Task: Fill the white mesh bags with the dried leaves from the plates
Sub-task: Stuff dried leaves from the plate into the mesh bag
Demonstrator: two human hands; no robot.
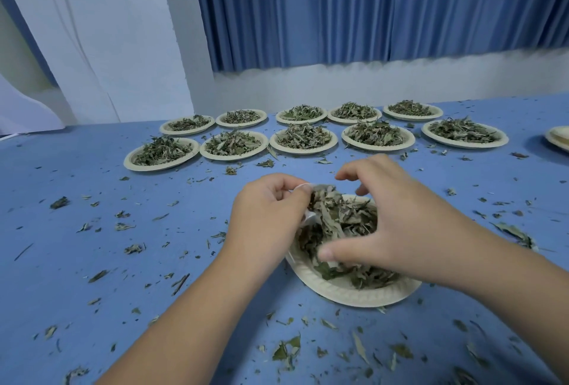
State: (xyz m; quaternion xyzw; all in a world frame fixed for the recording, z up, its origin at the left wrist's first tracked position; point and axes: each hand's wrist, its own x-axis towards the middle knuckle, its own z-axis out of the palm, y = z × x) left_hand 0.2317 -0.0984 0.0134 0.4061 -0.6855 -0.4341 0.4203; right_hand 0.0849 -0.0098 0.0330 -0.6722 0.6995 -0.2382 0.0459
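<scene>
Filling a white mesh bag [303,218] with dried leaves [341,224] over a paper plate [354,293] at lower centre.

The left hand [268,215] pinches the bag's rim; the right hand [388,218] is spread, fingers curled over the leaves. Ten leaf-filled plates [303,138] sit in two rows mid-frame on a blue table [92,261] strewn with scraps.

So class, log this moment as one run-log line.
left hand: holds white mesh bag open | right hand: pushing dried leaves in | near plate: partly full
</scene>
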